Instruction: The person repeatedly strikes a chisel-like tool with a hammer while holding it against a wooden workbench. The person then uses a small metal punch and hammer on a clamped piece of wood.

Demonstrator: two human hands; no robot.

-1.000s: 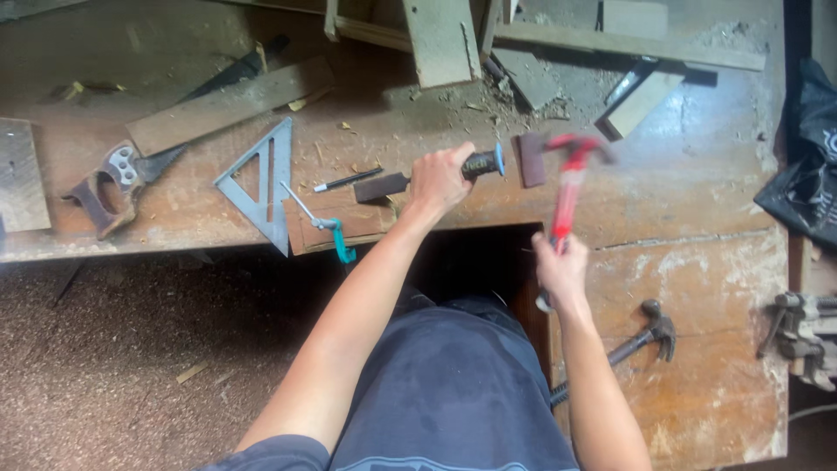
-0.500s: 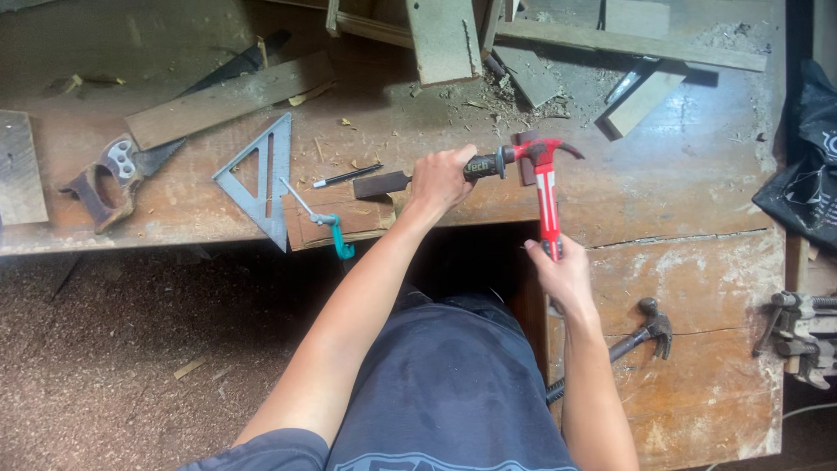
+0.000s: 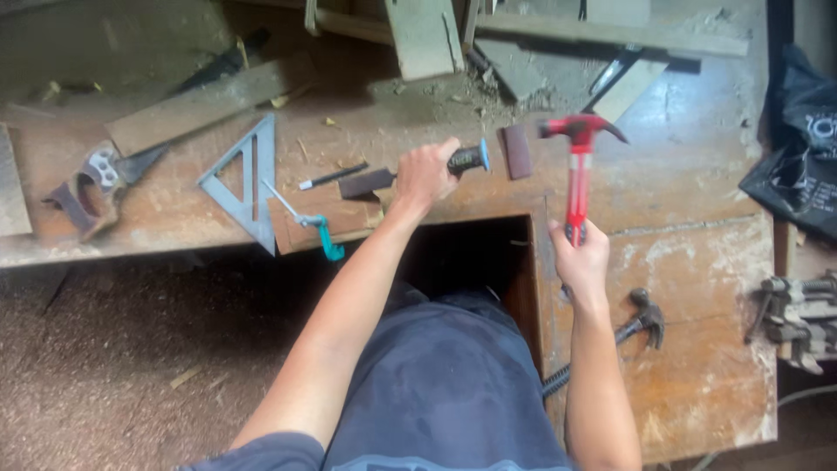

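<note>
The left hand (image 3: pixel 425 172) is wrapped around the black handle of a chisel (image 3: pixel 410 174), its fingers clamped tight on the grip. The tool lies nearly flat along the counter (image 3: pixel 697 192), its wide dark blade pointing left and resting on a small flat piece of wood (image 3: pixel 323 218) at the counter's front edge. The blue-capped butt of the handle sticks out to the right of the fist. The right hand (image 3: pixel 582 257) has its fingers closed around the lower end of a red hammer (image 3: pixel 575 166), which stands raised with its head just to the right of the chisel's butt and apart from it. A small brown block (image 3: pixel 518 150) lies between the two.

Judging from how things lie, the chiselling is at an early or middle stage. The blade is set against the wood and the hammer is poised, not touching. The piece shows no deep cut that can be made out from this view, and any marks on it are too small to tell. Loose chips and sawdust are scattered over the counter further back.

Left of the piece lie a metal triangle square (image 3: pixel 244 179), a pencil (image 3: pixel 333 177), a teal-handled tool (image 3: pixel 314 225) and a handsaw (image 3: pixel 96 179). A second, dark hammer (image 3: pixel 641 321) rests on the counter by the right forearm, untouched. Scrap boards (image 3: pixel 427 35) are piled at the back.
</note>
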